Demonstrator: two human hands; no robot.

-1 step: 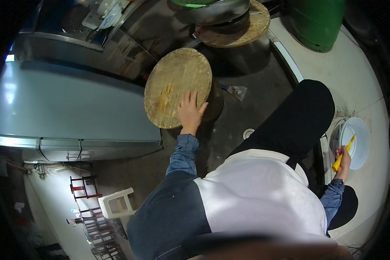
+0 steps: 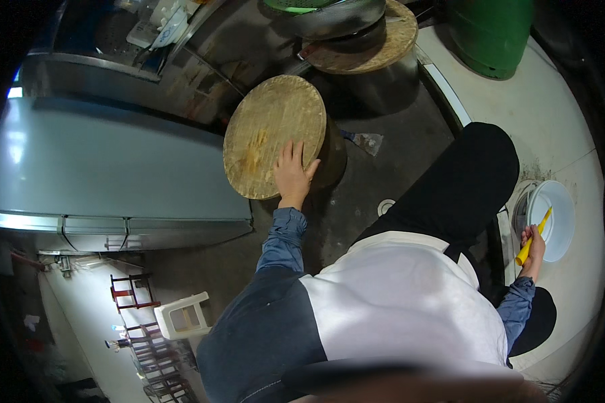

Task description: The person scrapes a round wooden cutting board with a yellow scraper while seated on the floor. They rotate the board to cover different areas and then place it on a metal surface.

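My left hand (image 2: 293, 176) lies with fingers spread on the round wooden top (image 2: 272, 127) of a drum-shaped block or vat on the floor. Off to the right, my right hand (image 2: 534, 247) is closed around a slim yellow object (image 2: 525, 252) that tapers to a point. Its exact kind does not show. The tapered end reaches across the opening of a white round bucket or basin (image 2: 563, 232) beside that hand. The inside of this container shows white. My fingers hide the middle of the yellow object.
A second wooden-topped drum (image 2: 398, 40) stands farther off, carrying a dark metal pan (image 2: 346, 19). A scraper-like tool (image 2: 368, 142) lies on the dark floor between. The green cylinder (image 2: 494, 40) stands far right on pale flooring. At left are a grey metal cabinet (image 2: 114, 161) and a white stool (image 2: 185, 330).
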